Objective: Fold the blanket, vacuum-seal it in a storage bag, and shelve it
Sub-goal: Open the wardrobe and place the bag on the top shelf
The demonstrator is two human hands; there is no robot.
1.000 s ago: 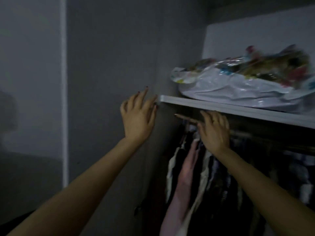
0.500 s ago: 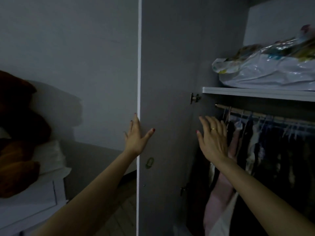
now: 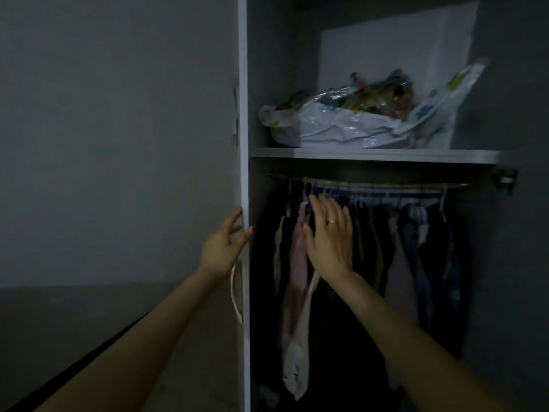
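The vacuum storage bag (image 3: 350,130), white and crinkled with the colourful blanket (image 3: 377,95) showing through its clear top, lies on the wardrobe's upper shelf (image 3: 377,156). Both hands are below the shelf and apart from the bag. My left hand (image 3: 224,248) holds the edge of the wardrobe door (image 3: 244,179), with the thumb on the inner side and the fingers on the outer face. Held flat with fingers apart, my right hand (image 3: 328,239) hovers in front of the hanging clothes (image 3: 371,257) and holds nothing.
A clothes rail (image 3: 368,183) runs under the shelf, packed with dark garments, plus a pink one (image 3: 298,263). A white door handle (image 3: 236,295) sits just below my left hand. A hinge (image 3: 505,180) shows on the right wall. The room is dim.
Both hands came down from the shelf's front edge. My left hand moved onto the door and now grips its edge. The view swung to face the open wardrobe.
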